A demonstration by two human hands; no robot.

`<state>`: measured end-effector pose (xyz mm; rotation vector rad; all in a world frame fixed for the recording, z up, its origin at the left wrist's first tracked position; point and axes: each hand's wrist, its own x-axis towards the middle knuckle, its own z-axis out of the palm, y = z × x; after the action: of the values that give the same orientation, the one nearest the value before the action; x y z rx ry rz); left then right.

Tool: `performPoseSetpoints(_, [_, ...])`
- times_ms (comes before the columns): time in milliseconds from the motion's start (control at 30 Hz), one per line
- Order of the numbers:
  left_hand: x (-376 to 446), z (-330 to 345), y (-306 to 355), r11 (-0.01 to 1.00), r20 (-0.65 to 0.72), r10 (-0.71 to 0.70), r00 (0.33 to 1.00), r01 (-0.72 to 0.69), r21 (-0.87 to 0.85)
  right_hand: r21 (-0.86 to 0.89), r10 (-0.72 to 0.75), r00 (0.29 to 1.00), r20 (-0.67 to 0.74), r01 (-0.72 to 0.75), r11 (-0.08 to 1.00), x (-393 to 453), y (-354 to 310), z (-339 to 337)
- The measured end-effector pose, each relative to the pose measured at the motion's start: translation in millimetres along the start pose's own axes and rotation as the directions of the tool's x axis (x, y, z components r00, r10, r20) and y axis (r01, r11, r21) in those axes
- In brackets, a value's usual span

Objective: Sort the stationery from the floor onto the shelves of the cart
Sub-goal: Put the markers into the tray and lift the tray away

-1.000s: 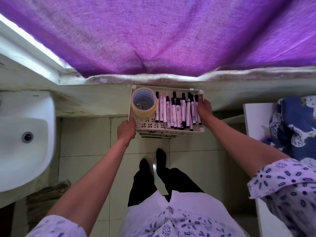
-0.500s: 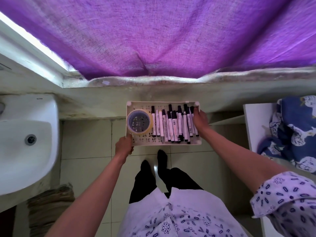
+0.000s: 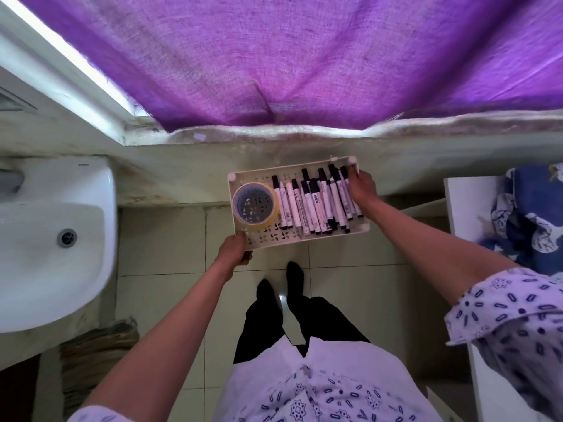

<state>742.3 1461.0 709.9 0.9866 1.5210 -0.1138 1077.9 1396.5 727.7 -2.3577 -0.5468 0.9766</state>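
The cart's top tray [image 3: 307, 237] sits centre frame, holding markers [image 3: 316, 205] and a tape roll [image 3: 255, 205]. Left hand [image 3: 233, 249] grasps its lower-left corner; right hand [image 3: 362, 187] grasps the upper-right edge. Risk: tilting may roll the markers out.

One tape roll [image 3: 255, 207]; about twelve markers [image 3: 316, 202]; one tray [image 3: 292, 240].

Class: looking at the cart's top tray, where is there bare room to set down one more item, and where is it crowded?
Bare tray floor lies along the near edge, below the tape roll, and behind the roll. The markers crowd the right half.
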Motion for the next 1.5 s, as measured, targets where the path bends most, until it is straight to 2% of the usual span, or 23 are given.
performPoseSetpoints(167, [-1.9, 12.4, 9.0, 0.993, 0.014, 0.038, 0.999, -0.036, -0.11, -0.024, 0.037, 0.999, -0.021, -0.038, 0.999, 12.5, -1.3, -10.8])
performPoseSetpoints(300, [-1.2, 19.0, 23.9, 0.988, 0.005, 0.091, 0.996, -0.09, -0.123, -0.041, 0.067, 0.997, -0.046, -0.069, 0.997, 13.2, 4.0, -21.3])
performPoseSetpoints(567, [11.8, 15.9, 41.3, 0.974, -0.11, 0.225, 0.968, -0.22, 0.062, -0.027, 0.105, 0.994, -0.038, -0.106, 0.994, 9.6, -3.8, -22.8])
performPoseSetpoints(667, [16.5, 8.2, 42.3, 0.967, -0.136, 0.255, 0.957, -0.249, 0.061, 0.011, 0.132, 0.991, -0.03, -0.132, 0.991, 4.9, -3.0, -16.3])
performPoseSetpoints(800, [10.9, -4.9, 36.3, 0.969, -0.13, 0.244, 0.961, -0.236, 0.071, 0.061, 0.17, 0.985, 0.003, -0.17, 0.984, -3.2, -4.2, -10.3])
performPoseSetpoints(1100, [-0.6, -13.3, 18.8, 0.991, -0.064, 0.115, 0.991, -0.118, -0.055, 0.169, 0.183, 0.983, 0.004, -0.181, 0.969, -16.9, -0.9, -1.3])
performPoseSetpoints(1333, [-6.3, -18.6, 18.7, 0.993, -0.073, 0.119, 0.99, -0.117, 0.029, 0.168, 0.139, 0.99, -0.021, -0.134, 0.977, -27.3, 1.1, -0.3])
performPoseSetpoints(1500, [-10.8, -20.3, 15.9, 0.981, -0.132, 0.166, 0.977, -0.15, 0.126, 0.127, 0.136, 0.989, -0.057, -0.128, 0.984, -35.0, 6.2, 0.8])
